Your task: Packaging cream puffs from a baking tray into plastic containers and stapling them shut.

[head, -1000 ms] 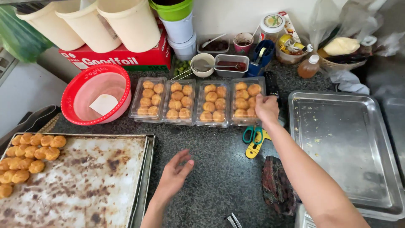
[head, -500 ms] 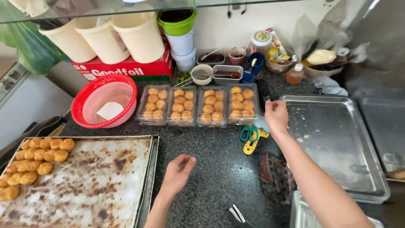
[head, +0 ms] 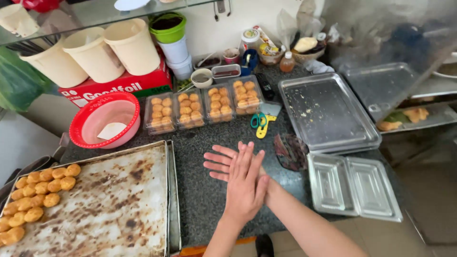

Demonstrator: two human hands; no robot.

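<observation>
A long red box (head: 116, 85) lies at upper left behind four clear packs of golden pastries (head: 204, 107), rowed left to right mid-frame on the counter (head: 214, 190). Below them, the left hand (head: 245, 183) lies flat over the right hand (head: 223, 162), both open, holding nothing.

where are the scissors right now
In the head view the green and yellow scissors lie on the dark counter, just in front of the rightmost filled pastry container and left of the empty metal tray.
</observation>
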